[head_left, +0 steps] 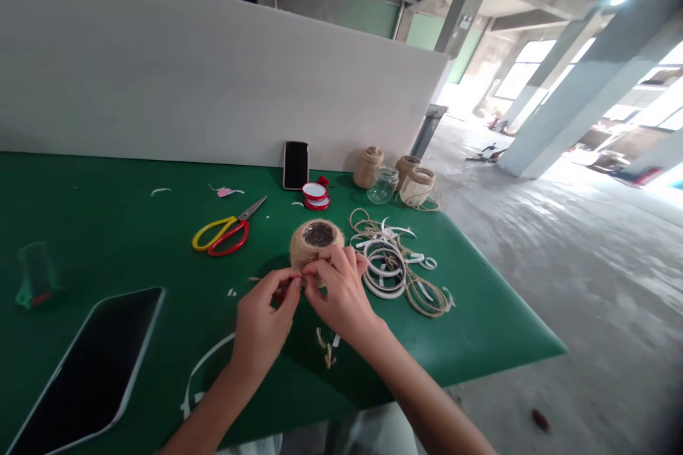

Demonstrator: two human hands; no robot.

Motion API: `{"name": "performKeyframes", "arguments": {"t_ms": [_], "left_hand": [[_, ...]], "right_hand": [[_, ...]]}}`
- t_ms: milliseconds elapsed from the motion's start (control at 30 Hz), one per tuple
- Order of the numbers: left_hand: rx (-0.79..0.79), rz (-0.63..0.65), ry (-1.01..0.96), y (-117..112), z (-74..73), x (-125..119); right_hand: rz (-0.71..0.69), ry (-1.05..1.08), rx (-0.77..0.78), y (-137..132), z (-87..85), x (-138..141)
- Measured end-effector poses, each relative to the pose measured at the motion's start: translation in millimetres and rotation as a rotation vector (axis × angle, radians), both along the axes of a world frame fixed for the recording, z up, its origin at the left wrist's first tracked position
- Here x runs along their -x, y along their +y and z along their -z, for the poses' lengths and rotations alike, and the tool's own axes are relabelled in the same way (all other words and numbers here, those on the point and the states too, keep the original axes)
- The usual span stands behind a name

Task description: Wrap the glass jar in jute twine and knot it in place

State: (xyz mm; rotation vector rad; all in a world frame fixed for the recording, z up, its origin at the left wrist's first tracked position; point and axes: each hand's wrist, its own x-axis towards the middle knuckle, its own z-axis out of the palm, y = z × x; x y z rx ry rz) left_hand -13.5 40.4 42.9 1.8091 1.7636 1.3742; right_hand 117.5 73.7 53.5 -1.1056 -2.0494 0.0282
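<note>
A thick ball of brown jute twine [302, 247] with a dark hollow in its top sits on the green table before me. At its near side, my left hand [265, 318] is closed, thumb and forefinger pinched together. My right hand [341, 291] reaches in from the right, also pinching, its fingertips touching those of the left. They appear to grip a thin strand of the twine, mostly hidden by the fingers. A short twine end [255, 279] pokes out left of the ball. Small twine scraps [326, 352] lie below the hands.
Scissors [229, 234] with yellow and red handles lie left. Red-rimmed tape rolls [316, 192] and a phone [296, 165] stand behind. Several jars [383, 186], coiled cord [430, 302] and white rings [385, 274] are right. A tablet-like device [96, 362] lies near left; a white partition [213, 78] backs the table.
</note>
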Motion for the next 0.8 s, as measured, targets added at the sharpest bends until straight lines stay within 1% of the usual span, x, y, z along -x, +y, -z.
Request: {"name": "performKeyframes", "arguments": {"t_ms": [133, 300, 567, 667, 800], "left_hand": [[-0.016, -0.005, 0.020, 1.1, 1.3, 0.2], [-0.013, -0.002, 0.015, 1.8, 2.3, 0.2], [0.066, -0.028, -0.024, 0.8, 1.0, -0.8], [0.104, -0.043, -0.074, 1.8, 0.1, -3.2], [0.171, -0.038, -0.189, 3.0, -1.7, -6.2]], "right_hand": [[-0.002, -0.020, -0.022, 0.1, 0.0, -0.2], [0.000, -0.042, -0.014, 0.7, 0.3, -0.4], [0.002, -0.052, -0.012, 0.3, 2.2, 0.6], [0.012, -0.049, -0.036, -0.4, 2.9, 1.1], [0.019, -0.036, -0.047, -1.7, 2.9, 1.4]]}}
